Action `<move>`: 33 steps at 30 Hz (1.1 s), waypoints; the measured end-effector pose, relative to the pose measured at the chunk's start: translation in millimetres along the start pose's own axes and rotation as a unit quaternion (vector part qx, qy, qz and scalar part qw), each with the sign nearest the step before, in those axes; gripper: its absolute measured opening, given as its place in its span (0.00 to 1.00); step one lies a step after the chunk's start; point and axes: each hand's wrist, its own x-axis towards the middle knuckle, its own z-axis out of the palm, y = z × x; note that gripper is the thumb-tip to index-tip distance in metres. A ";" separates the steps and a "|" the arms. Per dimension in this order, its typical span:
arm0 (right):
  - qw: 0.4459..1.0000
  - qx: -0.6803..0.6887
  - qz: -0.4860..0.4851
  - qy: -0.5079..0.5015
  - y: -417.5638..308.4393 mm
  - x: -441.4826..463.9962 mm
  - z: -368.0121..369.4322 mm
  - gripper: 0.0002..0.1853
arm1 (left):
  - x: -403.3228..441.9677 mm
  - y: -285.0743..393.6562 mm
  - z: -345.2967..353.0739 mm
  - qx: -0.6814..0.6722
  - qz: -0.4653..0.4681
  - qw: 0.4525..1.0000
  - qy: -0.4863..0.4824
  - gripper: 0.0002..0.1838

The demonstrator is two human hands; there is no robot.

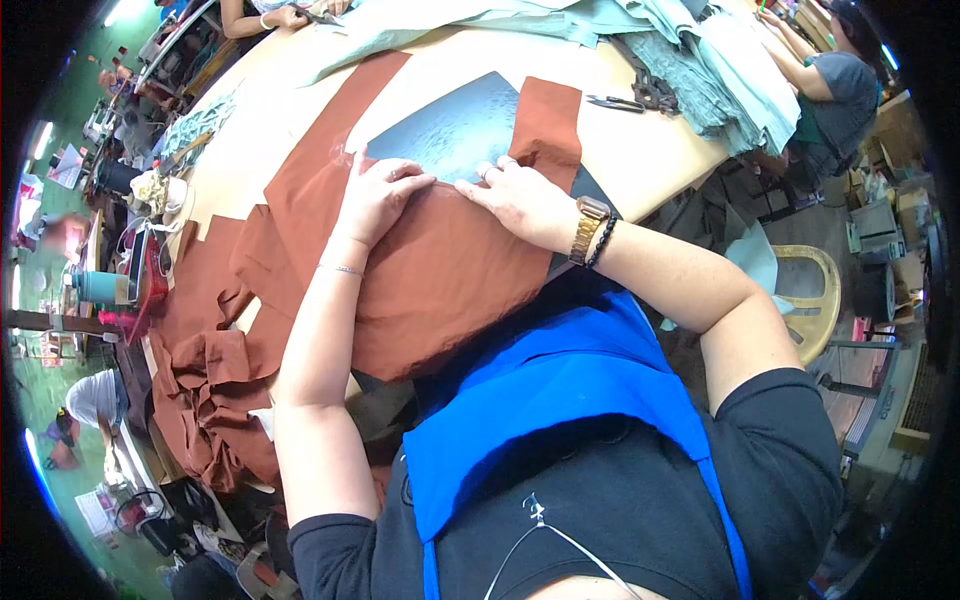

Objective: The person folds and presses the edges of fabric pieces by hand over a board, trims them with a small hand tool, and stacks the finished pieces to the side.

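A large piece of rust-brown fabric lies across the near edge of the table and hangs down toward my blue apron. My left hand pinches its upper edge with bent fingers. A short gap away, my right hand grips the same edge, thumb and fingers together. Just beyond both hands, a shiny dark grey sheet lies flat, its near part hidden by the cloth. A brown strip overlaps the sheet's right side. Another brown length runs up along its left.
Crumpled brown fabric piles up at the left. Pale green cloth covers the table's far side, near a dark pointed tool. Other people sit at the far left and right. A yellow chair stands at the right.
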 end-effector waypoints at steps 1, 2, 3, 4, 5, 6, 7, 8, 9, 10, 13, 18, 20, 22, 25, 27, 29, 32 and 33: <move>1.000 0.002 0.003 -0.006 -0.7 1.3 -0.9 0.26 | -0.1 -0.5 0.8 0.001 -0.002 1.000 -0.003 0.11; 1.000 0.005 0.001 -0.001 -1.4 2.2 -1.3 0.26 | -0.4 -0.9 1.2 0.002 -0.001 1.000 -0.001 0.11; 1.000 0.009 -0.001 0.004 -2.1 3.6 -1.3 0.26 | -0.2 -0.9 1.0 0.004 0.001 1.000 0.000 0.10; 1.000 0.012 -0.002 0.009 -3.0 5.4 -0.9 0.26 | -0.1 -0.7 0.8 0.005 0.003 1.000 0.002 0.10; 1.000 0.019 0.001 0.005 -3.2 9.0 1.1 0.26 | 0.1 -0.2 0.7 0.013 0.006 1.000 0.005 0.10; 1.000 0.026 0.005 0.001 -4.4 14.7 3.2 0.26 | -0.2 -0.1 1.2 0.020 0.009 1.000 0.008 0.11; 0.999 0.032 0.010 -0.002 -6.2 18.9 4.4 0.26 | 0.0 0.2 1.3 0.028 0.012 0.999 0.012 0.11; 0.999 0.030 0.023 -0.018 -7.9 21.2 4.2 0.26 | 0.3 0.5 1.1 0.025 0.009 1.000 0.012 0.11; 0.998 0.027 0.037 -0.034 -11.2 23.9 -0.9 0.26 | 0.2 0.0 1.1 0.022 0.006 1.000 0.012 0.11; 0.997 0.025 0.051 -0.049 -13.0 25.0 -5.3 0.25 | 0.3 -0.3 1.2 0.019 0.003 1.000 0.012 0.11; 0.999 0.011 0.017 -0.047 -4.7 10.9 -14.3 0.22 | -0.4 0.3 1.9 0.014 -0.003 1.000 0.005 0.12; 0.999 0.023 0.038 -0.017 22.8 -24.6 -38.2 0.14 | 0.6 2.9 -14.0 -0.066 -0.075 0.994 0.048 0.16; 0.997 0.037 0.063 0.041 24.5 -36.6 -38.8 0.17 | -11.4 -5.3 -24.4 -0.120 -0.144 0.981 0.054 0.21; 0.990 0.022 0.061 0.126 20.6 -49.0 -30.0 0.21 | -31.1 -10.0 -34.6 -0.115 -0.172 0.977 0.049 0.24; 0.986 -0.026 0.006 0.167 15.5 -55.2 -23.9 0.25 | -59.4 -0.3 -45.9 -0.029 -0.241 0.968 -0.062 0.26; 0.987 -0.030 0.006 0.160 11.9 -52.0 -28.1 0.24 | -71.8 19.1 -51.4 -0.005 -0.298 0.950 -0.096 0.30; 0.989 0.069 0.059 0.117 19.2 -48.7 -18.2 0.22 | -76.1 44.9 -55.6 0.024 -0.342 0.931 -0.129 0.35; 0.978 0.170 0.098 0.074 24.9 -40.4 -25.2 0.15 | -73.8 61.7 -76.5 0.029 -0.337 0.920 -0.199 0.44; 0.981 0.163 0.095 0.045 31.7 -35.1 -29.1 0.13 | -71.5 63.2 -84.7 0.052 -0.307 0.925 -0.218 0.45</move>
